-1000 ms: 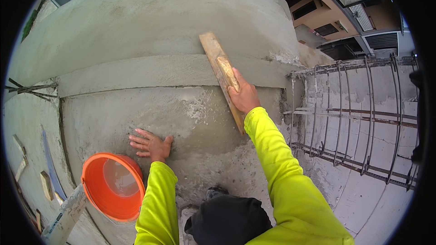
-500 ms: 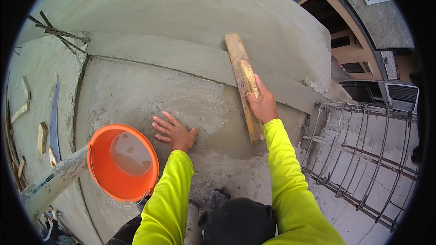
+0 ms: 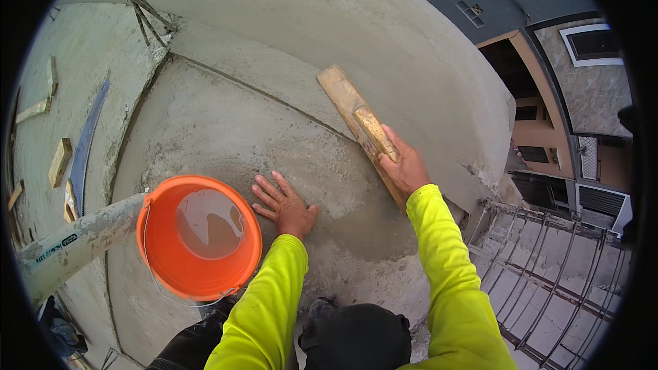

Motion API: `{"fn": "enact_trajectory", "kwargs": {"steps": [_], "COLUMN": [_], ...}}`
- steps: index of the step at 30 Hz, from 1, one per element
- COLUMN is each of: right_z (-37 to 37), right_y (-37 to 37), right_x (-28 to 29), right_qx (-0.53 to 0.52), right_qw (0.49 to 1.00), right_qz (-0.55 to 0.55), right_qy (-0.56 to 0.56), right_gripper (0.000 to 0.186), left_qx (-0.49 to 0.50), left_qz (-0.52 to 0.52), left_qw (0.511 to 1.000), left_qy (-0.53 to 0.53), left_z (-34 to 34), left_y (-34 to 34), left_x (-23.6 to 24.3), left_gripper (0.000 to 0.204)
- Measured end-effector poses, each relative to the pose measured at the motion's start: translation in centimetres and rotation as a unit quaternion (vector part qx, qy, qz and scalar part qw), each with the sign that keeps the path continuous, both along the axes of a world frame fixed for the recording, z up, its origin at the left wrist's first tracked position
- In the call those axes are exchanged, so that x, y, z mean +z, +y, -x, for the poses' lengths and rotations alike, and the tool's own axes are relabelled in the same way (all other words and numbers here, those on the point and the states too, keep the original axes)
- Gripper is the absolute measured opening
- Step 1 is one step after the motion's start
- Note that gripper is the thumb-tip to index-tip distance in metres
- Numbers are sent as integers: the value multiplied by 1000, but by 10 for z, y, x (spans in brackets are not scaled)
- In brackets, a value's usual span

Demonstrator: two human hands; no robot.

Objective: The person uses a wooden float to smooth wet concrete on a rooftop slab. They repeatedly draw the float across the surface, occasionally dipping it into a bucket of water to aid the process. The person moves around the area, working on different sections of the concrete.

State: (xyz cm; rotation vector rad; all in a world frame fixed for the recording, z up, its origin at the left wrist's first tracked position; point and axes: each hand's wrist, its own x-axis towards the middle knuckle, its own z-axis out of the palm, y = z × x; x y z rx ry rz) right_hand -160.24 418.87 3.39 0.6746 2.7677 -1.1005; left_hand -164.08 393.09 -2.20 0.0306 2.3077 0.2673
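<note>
My right hand point(image 3: 404, 164) is wrapped round the handle of a long wooden float point(image 3: 340, 92). The float lies slantwise over the wet cement strip and the slab beside it, its far end up and to the left. Flat on the grey cement surface point(image 3: 205, 123) rests my left hand point(image 3: 284, 207), fingers spread, holding nothing. Just left of that hand stands an orange bucket point(image 3: 161, 233) with a wire bail and some cloudy water point(image 3: 212, 223) in it.
A pale, cement-stained pipe point(image 3: 89, 236) runs in from the left up to the bucket. Beyond a raised edge lie a handsaw point(image 3: 89, 144) and wood offcuts point(image 3: 60, 163). Bare rebar point(image 3: 140, 0) sticks up at the far left. A rebar cage point(image 3: 548, 260) lies at the right.
The view has turned, shifting the surroundings. The float's far end sits further left in the picture, and the float is more slanted. My left hand stays spread on the cement.
</note>
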Motion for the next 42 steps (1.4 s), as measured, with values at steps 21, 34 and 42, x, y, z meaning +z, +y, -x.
{"fn": "enact_trajectory", "kwargs": {"steps": [21,34,42], "right_z": [324,330,290], "right_y": [-108,-115,-104], "right_x": [-17,-9,-17], "right_qx": [248,251,233], "right_qw": [968,968,972], "right_qz": [-14,-24,-1], "right_qy": [38,6,1], "right_gripper": [63,62,64], "left_qx": [10,34,4], "left_qz": [-62,-115,-59], "left_qw": [998,992,996], "left_qy": [26,33,72], "left_z": [-18,-22,-21], "left_y": [-7,-7,-7], "left_x": [-25,-34,-33], "left_gripper": [128,127,127]}}
